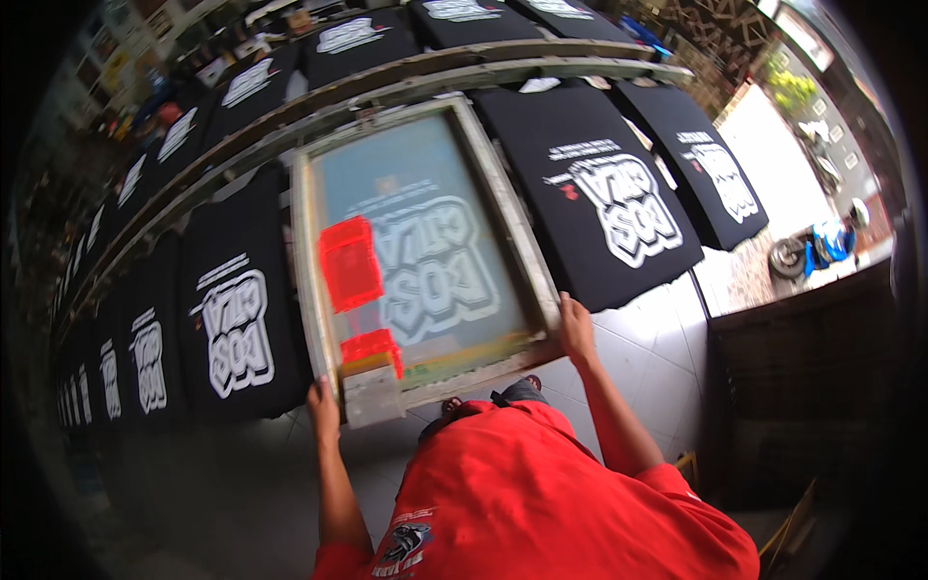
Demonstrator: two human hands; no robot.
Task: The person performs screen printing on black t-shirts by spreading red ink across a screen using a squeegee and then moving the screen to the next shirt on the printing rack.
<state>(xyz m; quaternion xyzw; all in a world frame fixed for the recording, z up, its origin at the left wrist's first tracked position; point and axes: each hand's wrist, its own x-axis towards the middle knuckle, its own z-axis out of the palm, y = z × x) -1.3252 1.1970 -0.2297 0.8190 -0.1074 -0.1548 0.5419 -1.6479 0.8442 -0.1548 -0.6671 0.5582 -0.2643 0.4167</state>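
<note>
A screen-printing frame [454, 145] with a pale blue mesh sits over one board in the row of black shirts. My left hand [325, 406] is closed on its lower left corner, and my right hand [575, 329] grips its lower right side. Bright red ink [348, 266] lies in two patches on the left of the mesh. A squeegee [372, 396] rests at the frame's lower left, beside my left hand. A white printed design shows through the mesh. Whatever lies directly beneath the frame is mostly hidden.
Black shirts with white prints [541, 174] flank the frame on boards, with another row [454, 29] behind a rail [396, 77]. Below is a tiled floor [657, 348]. A dark panel [802, 348] stands at lower right. A blue motorbike [817, 246] is outside the bright opening at right.
</note>
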